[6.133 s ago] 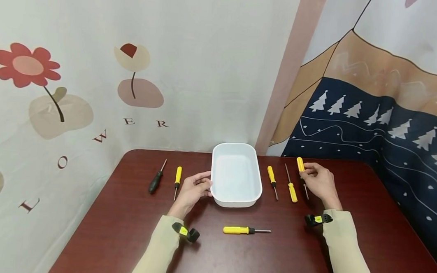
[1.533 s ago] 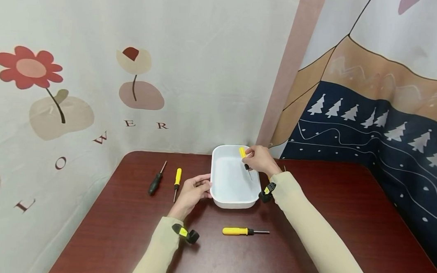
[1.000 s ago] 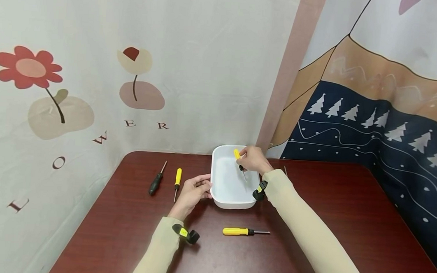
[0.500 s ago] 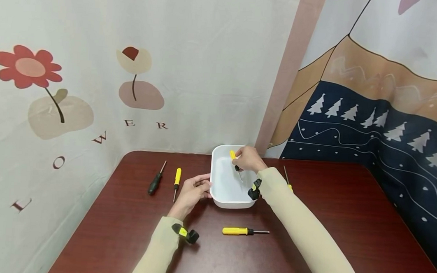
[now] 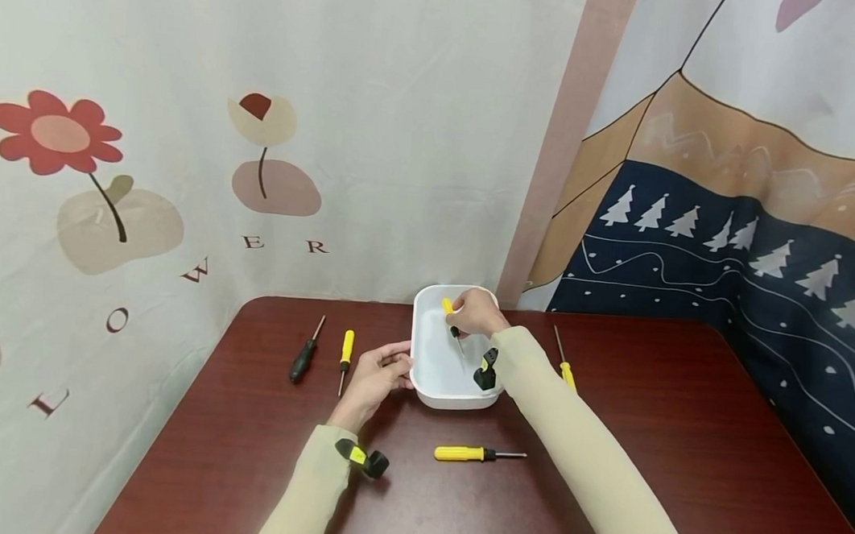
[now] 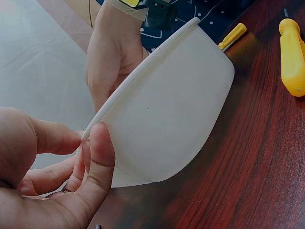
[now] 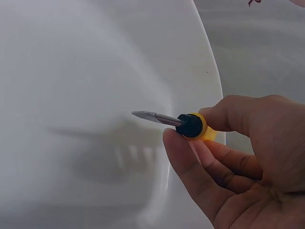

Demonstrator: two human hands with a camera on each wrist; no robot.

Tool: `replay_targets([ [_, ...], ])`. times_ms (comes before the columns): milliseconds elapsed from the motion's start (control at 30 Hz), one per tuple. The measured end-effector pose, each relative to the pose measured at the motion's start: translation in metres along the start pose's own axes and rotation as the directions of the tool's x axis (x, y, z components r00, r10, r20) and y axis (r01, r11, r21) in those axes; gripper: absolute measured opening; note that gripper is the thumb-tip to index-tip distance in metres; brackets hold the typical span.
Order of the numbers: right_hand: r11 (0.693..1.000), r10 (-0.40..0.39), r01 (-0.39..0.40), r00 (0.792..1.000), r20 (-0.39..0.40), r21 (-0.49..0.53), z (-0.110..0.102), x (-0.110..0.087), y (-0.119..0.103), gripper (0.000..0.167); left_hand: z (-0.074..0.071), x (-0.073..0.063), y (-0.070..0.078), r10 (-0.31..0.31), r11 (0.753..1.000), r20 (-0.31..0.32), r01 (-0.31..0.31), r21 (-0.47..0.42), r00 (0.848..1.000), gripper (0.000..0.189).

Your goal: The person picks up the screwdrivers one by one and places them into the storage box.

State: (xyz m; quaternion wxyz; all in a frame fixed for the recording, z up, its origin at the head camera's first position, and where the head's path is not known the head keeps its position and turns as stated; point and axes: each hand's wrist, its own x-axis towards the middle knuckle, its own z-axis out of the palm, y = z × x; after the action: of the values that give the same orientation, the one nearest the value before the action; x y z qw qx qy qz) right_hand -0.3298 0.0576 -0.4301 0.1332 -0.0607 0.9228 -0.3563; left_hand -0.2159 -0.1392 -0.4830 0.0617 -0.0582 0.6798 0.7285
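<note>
A white rectangular tray point(image 5: 457, 402) stands at the far middle of the table. My left hand point(image 5: 376, 377) pinches its left rim between thumb and fingers, as the left wrist view shows close up. Over the inside of the tray, my right hand point(image 5: 477, 312) grips a screwdriver point(image 5: 448, 307) by its yellow handle. Its black collar and bare metal shaft point down toward the tray floor. In the right wrist view the flat tip of the screwdriver point(image 7: 155, 117) is exposed, and a shadow of hand and tool falls on the white surface.
Left of the tray lie a black-handled screwdriver point(image 5: 303, 360) and a yellow one point(image 5: 347, 347). Another yellow screwdriver point(image 5: 461, 454) lies in front. To the right is one point(image 5: 567, 374) partly behind the right sleeve; a further yellow handle point(image 6: 233, 36) shows beside the tray.
My right hand has carried the screwdriver from the table's right side to over the tray, drifting leftward and slightly lower lately. My left hand keeps its hold on the rim.
</note>
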Motion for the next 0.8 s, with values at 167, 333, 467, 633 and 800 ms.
replay_targets([
  [167, 1.0, 0.008, -0.008, 1.0, 0.017, 0.0, 0.005, 0.003, -0.001, 0.029, 0.0, 0.0, -0.001, 0.01, 1.0, 0.006, -0.01, -0.002, 1.0, 0.041],
  [333, 0.999, 0.041, -0.041, 0.999, 0.027, 0.006, 0.009, 0.005, -0.004, 0.027, 0.0, 0.0, -0.001, 0.014, 1.0, 0.007, -0.014, -0.002, 1.0, 0.041],
  [467, 0.998, 0.056, -0.056, 0.998, 0.027, 0.021, 0.012, 0.005, -0.006, 0.024, 0.0, 0.0, -0.001, 0.016, 1.0, 0.01, -0.016, -0.004, 1.0, 0.041],
  [633, 0.998, 0.05, -0.051, 0.998, 0.024, 0.026, 0.016, 0.005, -0.009, 0.017, 0.0, 0.001, -0.001, 0.019, 1.0, 0.013, -0.019, -0.003, 1.0, 0.041],
  [800, 0.999, 0.024, -0.025, 1.0, 0.01, 0.028, 0.021, 0.008, -0.009, 0.014, 0.0, 0.001, -0.002, 0.023, 1.0, 0.01, -0.023, -0.012, 1.0, 0.042],
])
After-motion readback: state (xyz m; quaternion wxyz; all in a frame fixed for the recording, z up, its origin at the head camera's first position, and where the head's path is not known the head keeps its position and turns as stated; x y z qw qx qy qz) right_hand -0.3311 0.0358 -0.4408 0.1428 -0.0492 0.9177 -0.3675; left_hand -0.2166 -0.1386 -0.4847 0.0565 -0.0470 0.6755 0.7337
